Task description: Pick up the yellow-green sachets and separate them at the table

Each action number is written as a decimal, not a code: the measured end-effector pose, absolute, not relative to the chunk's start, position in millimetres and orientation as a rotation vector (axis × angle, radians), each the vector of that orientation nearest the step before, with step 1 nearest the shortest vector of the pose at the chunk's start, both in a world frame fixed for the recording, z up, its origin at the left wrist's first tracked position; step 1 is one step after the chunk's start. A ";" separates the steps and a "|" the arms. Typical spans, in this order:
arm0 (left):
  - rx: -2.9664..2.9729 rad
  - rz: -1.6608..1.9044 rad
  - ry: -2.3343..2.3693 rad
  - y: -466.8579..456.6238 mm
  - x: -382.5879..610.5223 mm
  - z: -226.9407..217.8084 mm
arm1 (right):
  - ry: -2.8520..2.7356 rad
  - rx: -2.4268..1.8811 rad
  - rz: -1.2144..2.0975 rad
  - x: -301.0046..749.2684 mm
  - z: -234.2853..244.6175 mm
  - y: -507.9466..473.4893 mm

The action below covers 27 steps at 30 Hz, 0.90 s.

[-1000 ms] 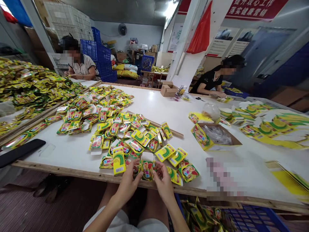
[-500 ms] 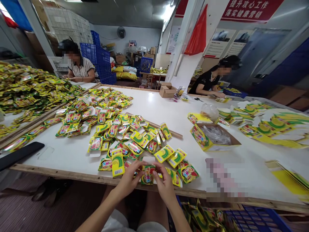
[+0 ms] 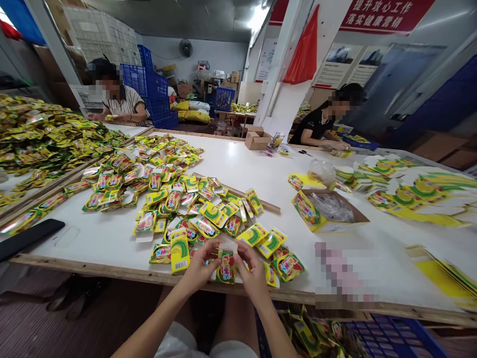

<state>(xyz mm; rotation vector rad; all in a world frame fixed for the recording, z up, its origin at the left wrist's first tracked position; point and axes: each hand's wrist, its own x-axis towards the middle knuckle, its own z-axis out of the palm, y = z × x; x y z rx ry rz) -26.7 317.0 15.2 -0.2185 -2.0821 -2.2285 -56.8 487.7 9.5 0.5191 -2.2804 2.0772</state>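
Note:
A small yellow and green carton (image 3: 227,267) with colourful lettering is between my two hands just above the table's front edge. Its white top flap stands up, open. My left hand (image 3: 201,266) grips the left side with thumb and fingers, and my right hand (image 3: 252,268) grips the right side. Around them lies a loose heap of similar cartons (image 3: 208,227), some with white flaps showing. One carton with a barcode (image 3: 180,251) lies left of my left hand, and a few more (image 3: 271,242) are right of my right hand.
A wooden strip (image 3: 257,201) lies behind the heap. To the right are an open display box (image 3: 324,211) with clear plastic inside and flat printed card (image 3: 428,191). A black phone-like object (image 3: 32,239) is at left. Two people (image 3: 121,102) work across the table. Below is a blue crate (image 3: 395,338).
Both hands have shifted slightly, and the carton shows more of its front, turned with its lettering now running upright. Its flap is raised. The view has moved slightly.

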 end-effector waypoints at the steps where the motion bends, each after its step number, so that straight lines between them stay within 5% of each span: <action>1: -0.214 -2.191 -2.114 317.1 -26.6 15.7 | -2.302 0.562 2.029 -57.6 10.6 488.7; 11: -0.125 -1.906 -2.255 327.7 -26.3 26.7 | -2.370 0.602 1.780 -53.1 31.5 489.7; 27: -0.077 -1.934 -2.221 328.0 -31.6 21.7 | -2.423 0.519 1.775 -56.0 45.6 483.6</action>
